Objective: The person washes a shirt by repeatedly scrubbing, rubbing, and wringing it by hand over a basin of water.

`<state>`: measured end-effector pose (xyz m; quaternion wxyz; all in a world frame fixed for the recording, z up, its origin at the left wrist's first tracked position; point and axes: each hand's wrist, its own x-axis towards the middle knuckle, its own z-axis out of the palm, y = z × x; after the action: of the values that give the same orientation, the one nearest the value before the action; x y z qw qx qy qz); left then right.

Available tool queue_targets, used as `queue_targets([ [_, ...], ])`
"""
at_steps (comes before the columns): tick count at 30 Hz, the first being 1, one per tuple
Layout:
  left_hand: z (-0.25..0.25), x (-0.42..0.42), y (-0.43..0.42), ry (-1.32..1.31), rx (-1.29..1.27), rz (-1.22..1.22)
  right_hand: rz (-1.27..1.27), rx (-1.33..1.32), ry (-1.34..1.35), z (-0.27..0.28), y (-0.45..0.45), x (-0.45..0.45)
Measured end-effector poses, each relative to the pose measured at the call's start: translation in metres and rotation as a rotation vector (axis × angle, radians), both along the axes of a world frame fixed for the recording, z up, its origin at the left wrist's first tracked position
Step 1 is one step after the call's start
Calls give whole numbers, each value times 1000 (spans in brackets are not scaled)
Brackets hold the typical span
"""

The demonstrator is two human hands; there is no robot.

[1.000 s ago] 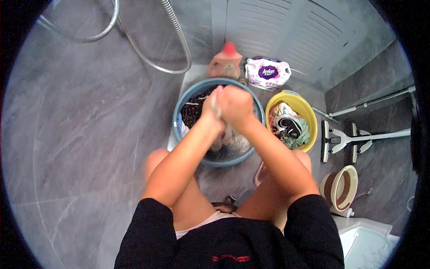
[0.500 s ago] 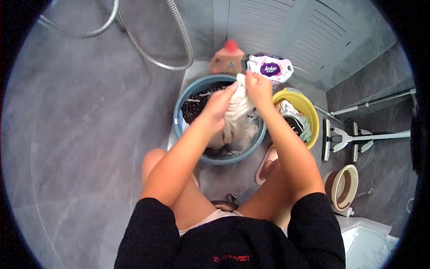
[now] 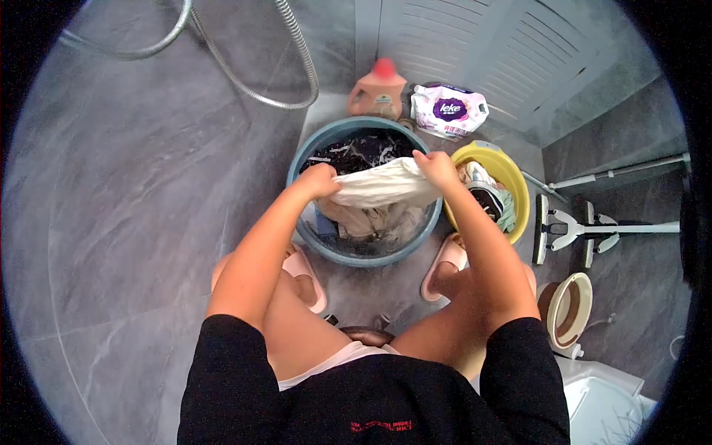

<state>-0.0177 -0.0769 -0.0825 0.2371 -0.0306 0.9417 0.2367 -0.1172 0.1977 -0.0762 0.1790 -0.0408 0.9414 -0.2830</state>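
Note:
A cream-white cloth is stretched between my two hands over a round blue basin. My left hand is closed on its left end, near the basin's left side. The right end is gripped by my right hand, above the basin's right rim. Below the cloth, beige fabric lies in water, and dark patterned fabric fills the far part of the basin. The lower edge of the cloth hangs down close to the beige fabric; whether they are one piece I cannot tell.
A yellow basin of clothes stands right of the blue one. Behind are a pink bottle and a white-purple pack. A mop and a beige-brown bucket are at the right. A shower hose hangs upper left.
My hands were together on the bunched cloth; they have moved apart, the left one leftward, the right one slightly right and down. The cloth is now spread sideways between them.

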Motion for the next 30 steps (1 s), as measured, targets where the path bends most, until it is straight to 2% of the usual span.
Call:
queue_targets([
  [1, 3, -3, 3, -4, -2, 3, 3, -2, -4, -4, -8, 1],
  [3, 3, -13, 10, 141, -290, 137, -206, 11, 119, -16, -21, 4],
  [4, -12, -16, 10, 219, -320, 169, -205, 15, 105, -24, -27, 8],
  [5, -23, -19, 13, 207, -319, 167, -198, 62, 202, -33, -32, 12],
  [7, -54, -20, 26, 351, -366, 207, -180, 156, 396, -56, -36, 18],
  [8, -79, -13, 33, 517, -429, 135, -84, 87, 428, -89, -35, 18],
  [9, -92, -8, 41, 510, -424, 133, -84, 92, 420, -104, -35, 21],
  [11, -113, -3, 55, 479, -408, 31, 208, 275, 541, -126, -40, 32],
  [14, -144, -4, 61, 295, -390, 52, 273, 361, 359, -143, -46, 35],
  [18, -170, -13, 56, 190, -360, 5, 352, 441, 352, -180, -49, 25],
  [24, -195, -34, 54, 111, -363, -31, 359, 453, 258, -217, -63, 16],
  [27, -198, -45, 52, -39, -374, -66, 275, 367, 238, -220, -70, 10],
  [29, -215, -45, 46, 58, -195, -56, 270, 366, 211, -221, -76, 2],
  [30, -236, -42, 44, 58, -194, -56, 263, 363, 189, -220, -78, 0],
])
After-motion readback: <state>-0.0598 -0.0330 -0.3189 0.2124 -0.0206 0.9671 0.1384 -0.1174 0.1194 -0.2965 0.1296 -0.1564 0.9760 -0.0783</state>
